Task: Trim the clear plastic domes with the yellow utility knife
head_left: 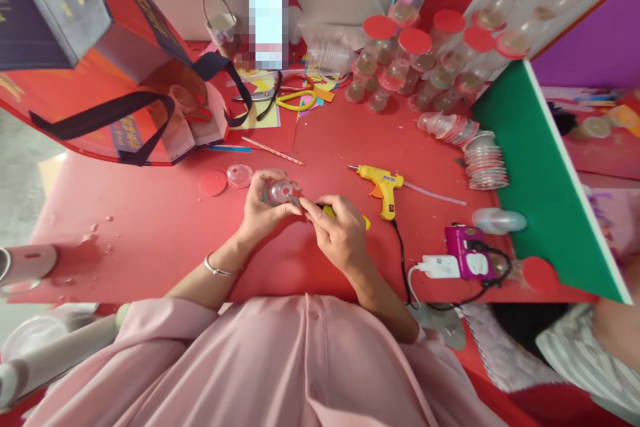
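Head view: the left hand (264,215) has its fingers curled around a small, clear, rounded plastic cup (275,193), and its thumb lies along the side nearer to the body. The small round opening of the cup is turned upward, toward the camera, and somewhat to the right. The right hand (343,233) grasps a slim tool with yellow and dark handle (329,211); the index finger is stretched forward along it. Which kind of tool it is, I cannot tell, because the fingers cover much of it.

The relation which matters most, as I judge, is between the cup and the front end of the tool. The cup lies directly to the left of the right fingertips, and very near. The long axis of the tool goes roughly crosswise before the body, its front end toward the cup and its rear end showing past the right hand, a little nearer to the body. A grey part appears between the fingertips of both hands, but whether it touches the cup, I cannot tell.

The clear pinkish dome lid (239,176) rests on the red table (320,140), just beside the left hand. The yellow glue gun (383,180) lies to the right, nearer to the right hand, with its nozzle pointing left.
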The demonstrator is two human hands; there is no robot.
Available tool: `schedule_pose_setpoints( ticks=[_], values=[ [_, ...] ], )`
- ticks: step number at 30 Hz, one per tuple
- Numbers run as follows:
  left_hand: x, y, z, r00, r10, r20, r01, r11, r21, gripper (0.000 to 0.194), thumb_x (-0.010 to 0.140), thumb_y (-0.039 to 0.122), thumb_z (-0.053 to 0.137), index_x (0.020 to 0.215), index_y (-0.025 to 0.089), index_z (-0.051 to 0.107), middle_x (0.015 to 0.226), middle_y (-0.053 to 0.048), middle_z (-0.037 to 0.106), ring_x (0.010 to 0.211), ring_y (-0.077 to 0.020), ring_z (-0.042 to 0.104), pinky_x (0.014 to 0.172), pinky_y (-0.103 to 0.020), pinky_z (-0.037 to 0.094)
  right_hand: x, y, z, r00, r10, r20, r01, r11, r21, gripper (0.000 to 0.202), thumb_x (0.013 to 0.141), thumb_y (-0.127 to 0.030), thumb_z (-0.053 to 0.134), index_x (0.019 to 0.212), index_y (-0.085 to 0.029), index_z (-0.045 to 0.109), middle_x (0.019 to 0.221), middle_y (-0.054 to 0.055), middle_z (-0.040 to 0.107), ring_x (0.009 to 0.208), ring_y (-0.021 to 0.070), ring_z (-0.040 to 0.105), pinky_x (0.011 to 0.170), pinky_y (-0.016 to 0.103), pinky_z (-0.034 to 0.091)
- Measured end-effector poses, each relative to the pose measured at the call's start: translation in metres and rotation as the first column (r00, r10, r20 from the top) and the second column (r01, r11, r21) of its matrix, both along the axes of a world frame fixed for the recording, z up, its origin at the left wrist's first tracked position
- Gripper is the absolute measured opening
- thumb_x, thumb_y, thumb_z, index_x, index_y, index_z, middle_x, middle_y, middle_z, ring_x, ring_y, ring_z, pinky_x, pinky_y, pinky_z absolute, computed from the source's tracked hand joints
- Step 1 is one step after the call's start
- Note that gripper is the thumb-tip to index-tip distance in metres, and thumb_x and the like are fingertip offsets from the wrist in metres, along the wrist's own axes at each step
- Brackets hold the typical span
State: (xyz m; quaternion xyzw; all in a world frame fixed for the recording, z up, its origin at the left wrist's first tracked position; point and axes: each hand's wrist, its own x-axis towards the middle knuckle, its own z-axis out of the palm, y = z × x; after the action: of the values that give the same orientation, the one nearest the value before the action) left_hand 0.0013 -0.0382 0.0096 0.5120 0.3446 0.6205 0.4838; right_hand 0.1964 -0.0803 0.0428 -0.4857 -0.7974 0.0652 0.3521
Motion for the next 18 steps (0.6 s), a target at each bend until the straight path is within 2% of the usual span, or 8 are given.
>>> schedule_pose_setpoints(
  ticks=[10, 18],
  values=[
    [0.0004, 0.0004, 0.0013, 0.994, 0.068, -0.088, -0.064, 0.997, 0.046, 0.066, 0.059, 0.036, 0.103, 0.108, 0.025, 0.06, 0.109, 0.0, 0.063, 0.094, -0.0172, 0.076, 0.082, -0.03, 0.066, -0.0008, -0.0022, -0.0028, 0.999, -0.023, 0.035, 0.025, 0.998, -0.055, 0.041, 0.102, -0.016, 0.061, 0.135, -0.036, 0.074, 0.107, 0.006, 0.072, 0.098, 0.018, 0.065, 0.087, 0.031, 0.052],
    [0.001, 0.0011, -0.0025, 0.984, 0.122, -0.127, -0.113, 0.991, 0.076, 0.068, 0.059, 0.043, 0.102, 0.109, 0.027, 0.059, 0.111, 0.0, 0.063, 0.096, -0.0173, 0.076, 0.084, -0.03, 0.066, -0.0031, -0.0037, -0.0022, 0.998, -0.043, 0.038, 0.044, 0.999, -0.02, 0.039, 0.101, -0.017, 0.063, 0.133, -0.034, 0.076, 0.106, 0.006, 0.072, 0.096, 0.0185, 0.065, 0.085, 0.031, 0.052]
  ],
)
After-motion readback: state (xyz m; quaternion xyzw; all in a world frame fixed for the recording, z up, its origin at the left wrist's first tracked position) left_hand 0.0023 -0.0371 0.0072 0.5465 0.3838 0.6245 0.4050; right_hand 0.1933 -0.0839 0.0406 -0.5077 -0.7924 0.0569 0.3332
